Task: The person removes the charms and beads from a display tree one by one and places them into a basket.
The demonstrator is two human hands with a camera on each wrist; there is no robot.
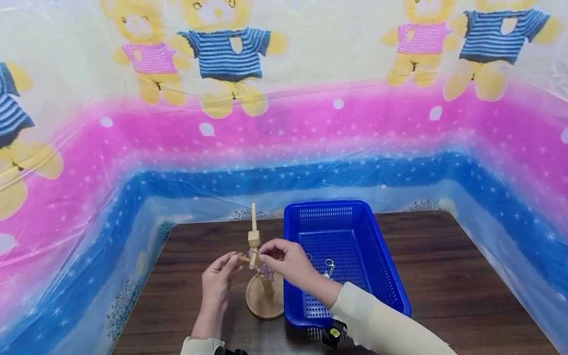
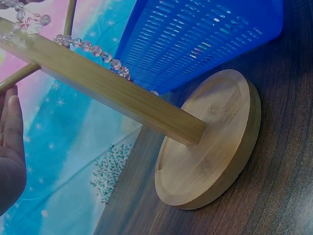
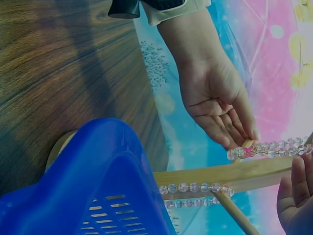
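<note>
A wooden stand (image 1: 254, 238) with pegs rises from a round base (image 2: 210, 142). My left hand (image 1: 216, 282) pinches the end of one wooden peg (image 2: 19, 77) between thumb and fingers. On the other side of the post, my right hand (image 1: 288, 261) pinches a clear beaded bracelet (image 3: 276, 147) with a pink bow charm. This bracelet stretches across beside the post, its charm end right at the left fingertips. Another bracelet (image 2: 95, 50) of pinkish beads hangs lower on the stand.
Close to the right of the stand is a blue plastic basket (image 1: 392, 276), its wall overlapping the base in the head view. Inside lies a charm with a metal clasp (image 1: 329, 264). Both stand on a dark wooden table (image 1: 443, 266), with a printed bear curtain (image 1: 310, 118) behind.
</note>
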